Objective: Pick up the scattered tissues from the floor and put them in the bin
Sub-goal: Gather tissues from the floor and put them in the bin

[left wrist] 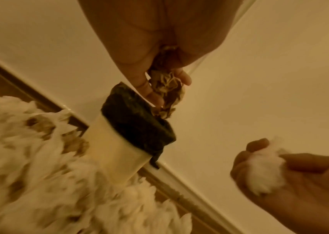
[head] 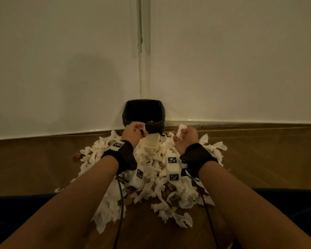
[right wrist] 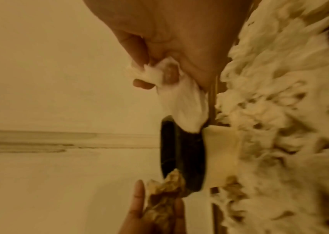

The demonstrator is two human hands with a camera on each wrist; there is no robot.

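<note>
A cream bin lined with a black bag stands in the corner of two white walls. A big heap of torn white tissues covers the wooden floor in front of it. My left hand holds a brown-stained tissue wad at the bin's near rim. My right hand grips a white tissue, a little right of the bin and lower than the rim. In the right wrist view the white tissue hangs from my curled fingers just beside the black bag.
White walls meet behind the bin, with a skirting board along the floor. Bare wooden floor lies left and right of the heap. Dark fabric shows at both lower edges. Cables hang from the wrist cameras.
</note>
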